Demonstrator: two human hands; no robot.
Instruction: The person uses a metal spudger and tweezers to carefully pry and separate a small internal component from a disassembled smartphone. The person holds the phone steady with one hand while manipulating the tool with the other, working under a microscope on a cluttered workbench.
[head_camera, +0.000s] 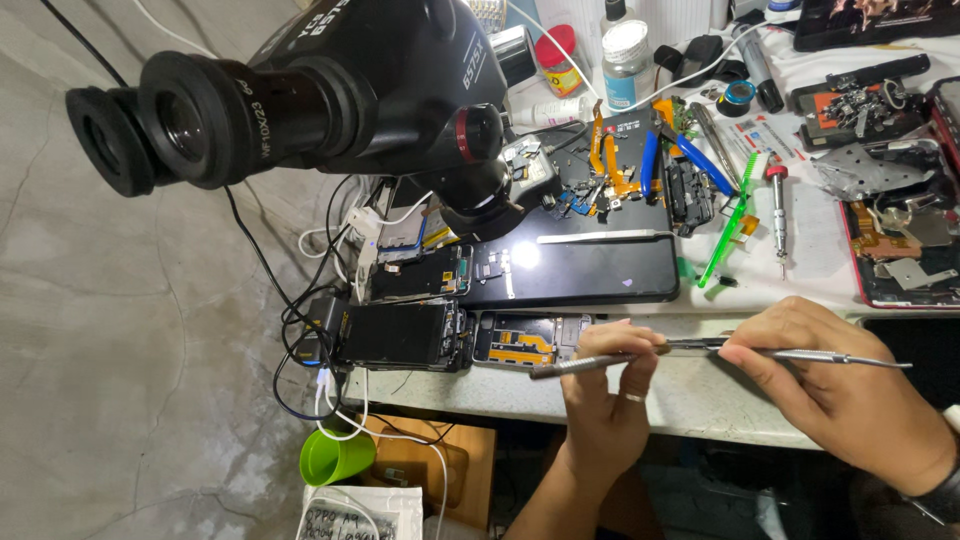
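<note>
From the head camera, the left hand rose from below the front edge of the pale bench, its fingers pinched around a slim grey metal rod with a knurled handle, perhaps a fine screwdriver or pick, which lay almost level just in front of the opened phone frame with orange flex cables. The right hand, to the right of that frame, had its fingers closed on a pair of thin, pointed steel tweezers, the long tail sticking out to the right and the tips meeting the rod near the left hand's fingertips. Whether anything sat between the tips was too small to tell.

Both tools looked light, stiff and smooth, so a pinch on the knurled part of the rod and at the mid-length of the tweezers seemed the surest hold. The phone frame looked light but fragile, best taken by its outer edges, clear of the cables.

Left of the frame lay a dark phone with its back open; behind it, a glossy black phone panel. A large black stereo microscope with two eyepieces loomed further behind and left. A green plastic cup sat below the frame, under the bench edge.
</note>
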